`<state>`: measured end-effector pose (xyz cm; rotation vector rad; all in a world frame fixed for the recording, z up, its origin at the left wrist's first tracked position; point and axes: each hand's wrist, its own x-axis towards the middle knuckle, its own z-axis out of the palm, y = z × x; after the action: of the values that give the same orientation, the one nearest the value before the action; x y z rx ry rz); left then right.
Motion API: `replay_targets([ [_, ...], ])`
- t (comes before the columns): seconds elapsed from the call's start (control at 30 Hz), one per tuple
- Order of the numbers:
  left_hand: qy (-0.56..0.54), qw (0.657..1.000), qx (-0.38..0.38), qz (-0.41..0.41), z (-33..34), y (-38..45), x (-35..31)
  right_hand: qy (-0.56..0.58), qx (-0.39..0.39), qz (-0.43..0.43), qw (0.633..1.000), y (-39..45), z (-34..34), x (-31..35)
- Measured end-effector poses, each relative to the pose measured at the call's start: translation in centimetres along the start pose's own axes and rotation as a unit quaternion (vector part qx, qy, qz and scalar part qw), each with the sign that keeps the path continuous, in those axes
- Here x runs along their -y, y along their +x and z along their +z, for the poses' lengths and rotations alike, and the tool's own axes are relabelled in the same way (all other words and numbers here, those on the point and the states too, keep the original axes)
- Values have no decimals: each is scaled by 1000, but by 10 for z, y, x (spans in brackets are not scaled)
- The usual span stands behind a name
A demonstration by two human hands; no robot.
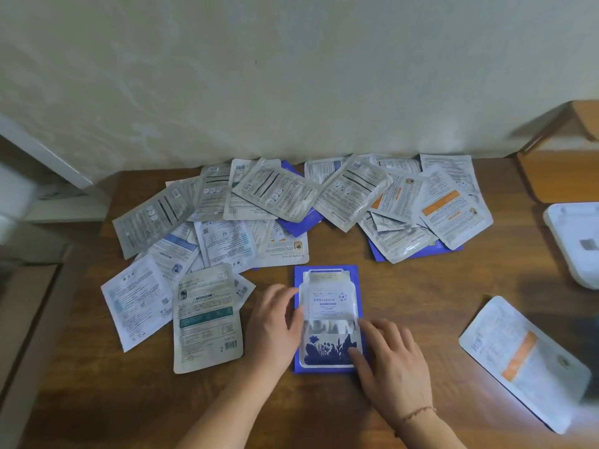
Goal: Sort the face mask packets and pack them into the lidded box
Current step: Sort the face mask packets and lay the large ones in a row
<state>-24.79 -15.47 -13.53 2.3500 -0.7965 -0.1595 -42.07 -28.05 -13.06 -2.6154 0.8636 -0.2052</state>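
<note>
So the wooden counter (pixel 421 286) takes up most of the lower view, pushed against a pale wall (pixel 291 76). Biggest thing on it is the messy pile of face mask packets (pixel 259 205), spread from about 9 o'clock across to 2 o'clock along the back edge, mostly silver-white ones lying printed-side up and overlapping, with a few blue ones poking out underneath. Over at 3 o'clock, partly cut off by the frame, sits a white box (pixel 573 241); can't tell whether that's the box itself or its lid. At 4 o'clock there's one orange-striped packet (pixel 525 361) lying alone, well apart from the pile. Near 7 o'clock a teal-banded packet (pixel 207 319) lies flat at the pile's front edge.

Right in the centre, toward 6 o'clock, is a blue packet (pixel 327 319) with a white jar-shaped print, flat on the counter. Left hand (pixel 275 322) rests against its left edge, fingers relaxed and fairly straight. Right hand (pixel 389 361) lies on its lower right corner, fingers spread flat, pressing rather than gripping. A thin bracelet (pixel 418 413) sits on the right wrist.
</note>
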Motion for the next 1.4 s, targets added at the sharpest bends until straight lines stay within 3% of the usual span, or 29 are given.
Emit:
replay_targets([
  [0.07, 12, 996, 25, 84, 3, 10, -10, -50, 1, -59, 997, 4, 3, -3],
  [0.13, 64, 983, 100, 143, 11, 21, -21, -90, 28, -102, 990, 6, 11, -10],
  [0.23, 139, 961, 210, 114, 21, 28, -25, -116, 76, -132, 982, 6, 22, -18],
  [0.3, 144, 960, 213, 108, 24, 28, -20, -102, 96, -130, 982, 8, 20, -19],
  [0.4, 109, 978, 113, 135, 23, 29, -29, -14, 59, -114, 992, 13, 12, -12],
  [0.47, 11, 989, 135, 55, 35, 53, -80, 135, 7, 35, 990, 27, -13, -29],
  [0.5, -31, 984, 171, -27, 36, 61, -92, 211, -12, 117, 970, 36, -21, -27],
  [0.57, -101, 956, 223, -162, 48, 80, -111, 351, -5, 277, 894, 55, -36, -33],
  [0.6, -118, 945, 235, -195, 56, 88, -116, 385, 10, 324, 864, 63, -41, -39],
  [0.63, -113, 941, 240, -212, 64, 94, -122, 384, 23, 341, 858, 71, -46, -47],
  [0.77, -73, 938, 236, -243, 88, 108, -131, 371, 46, 335, 865, 84, -54, -68],
  [0.97, -182, 894, 222, -343, 89, 106, -138, 408, 55, 353, 840, 85, -50, -78],
  [1.03, -224, 875, 228, -362, 85, 98, -141, 473, 41, 377, 795, 86, -47, -76],
  [1.13, -296, 833, 256, -390, 79, 79, -146, 575, 13, 424, 699, 89, -45, -71],
  [1.27, -362, 776, 297, -423, 74, 44, -147, 641, -44, 481, 596, 94, -51, -74],
  [1.4, -368, 751, 351, -422, 64, 20, -146, 609, -46, 488, 623, 91, -49, -80],
])
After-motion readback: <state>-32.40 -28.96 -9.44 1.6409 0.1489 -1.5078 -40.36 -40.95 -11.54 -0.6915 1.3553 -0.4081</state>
